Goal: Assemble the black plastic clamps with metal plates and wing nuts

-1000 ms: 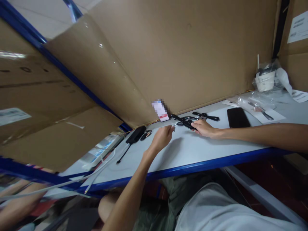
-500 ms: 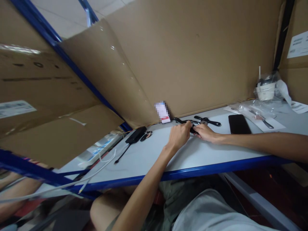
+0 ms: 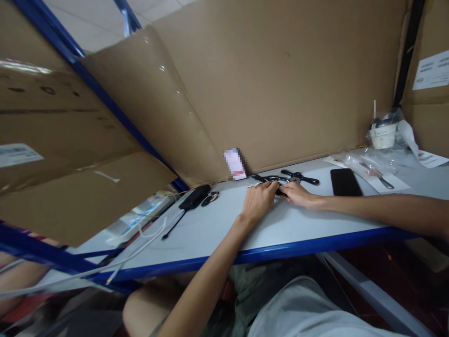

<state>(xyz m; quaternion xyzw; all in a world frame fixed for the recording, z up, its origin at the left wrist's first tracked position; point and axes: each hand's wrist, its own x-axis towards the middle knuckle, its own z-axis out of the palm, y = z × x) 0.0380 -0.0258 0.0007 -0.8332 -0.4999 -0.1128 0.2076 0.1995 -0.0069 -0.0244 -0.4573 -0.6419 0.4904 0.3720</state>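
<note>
Both my hands meet on a long black tool-like part (image 3: 268, 179) lying on the grey table (image 3: 217, 224). My left hand (image 3: 258, 202) has its fingers curled over the part's near side. My right hand (image 3: 298, 193) pinches its right portion. Most of the part is hidden under my fingers. A second black piece with round knobs (image 3: 300, 177) lies just behind my right hand, untouched.
A black phone (image 3: 345, 182) lies right of my hands. Clear bags with small tools (image 3: 372, 164) and a white cup (image 3: 382, 131) stand at the back right. A black adapter with cable (image 3: 193, 198) and white cables (image 3: 140, 241) lie left. Cardboard walls (image 3: 280, 84) enclose the table.
My left hand has moved right from a small metal piece to join my right hand on the black part. The right hand has barely shifted.
</note>
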